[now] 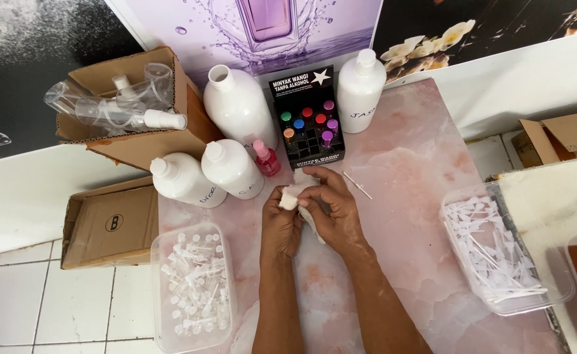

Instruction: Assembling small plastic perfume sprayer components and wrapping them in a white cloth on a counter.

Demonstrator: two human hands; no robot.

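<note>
Your left hand [280,219] and right hand [333,211] meet over the middle of the pink marbled counter [406,151], both closed on one small white cloth [290,197]. The left pinches its bunched top while the right wraps the trailing part, which keeps it off the surface. Just beyond your knuckles stand a small pink bottle [266,159] and a black display box [308,121] of coloured vials, so there is little room forward. A thin white stick [357,185] lies just right of your right hand. The clear tub of small vials [193,285] sits at the counter's left edge, the tub of white sticks [498,252] at the right; the counter between them gives you room.
</note>
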